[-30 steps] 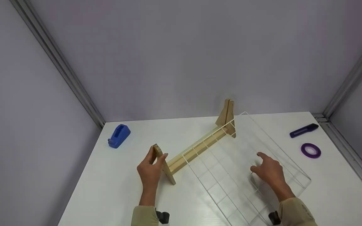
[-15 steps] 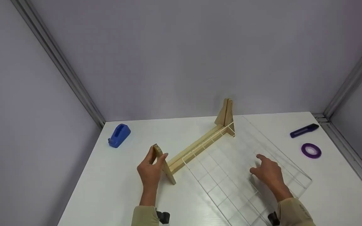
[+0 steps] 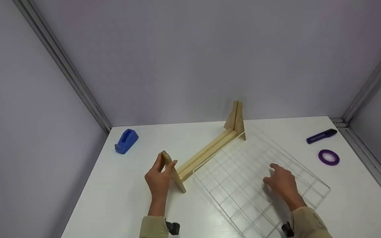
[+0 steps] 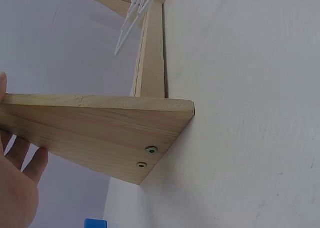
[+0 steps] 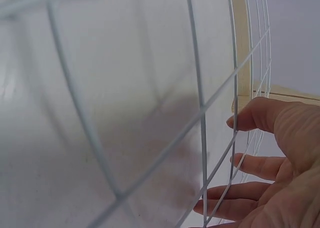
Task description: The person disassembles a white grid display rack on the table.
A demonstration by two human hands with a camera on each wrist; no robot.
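Observation:
A wooden stand (image 3: 207, 150) lies on the white table (image 3: 127, 185): a long beam with a triangular end piece at each end. My left hand (image 3: 166, 162) grips the near end piece (image 4: 100, 133), thumb on one side and fingers on the other. A white wire grid (image 3: 243, 172) lies almost flat on the table to the right of the beam. My right hand (image 3: 271, 175) rests on the grid with relaxed, nearly straight fingers (image 5: 255, 165). In the right wrist view the grid wires (image 5: 202, 113) cross in front of the fingers, and the beam (image 5: 242, 48) shows beyond them.
A blue tape dispenser (image 3: 126, 141) stands at the table's far left. A dark purple cutter (image 3: 321, 136) and a purple tape roll (image 3: 328, 157) lie at the far right. Grey walls close in the table at the back and on both sides.
The grid's far edge, earlier propped up against the stand, has come down; the grid now lies nearly flat. Both hands have stayed where they were.

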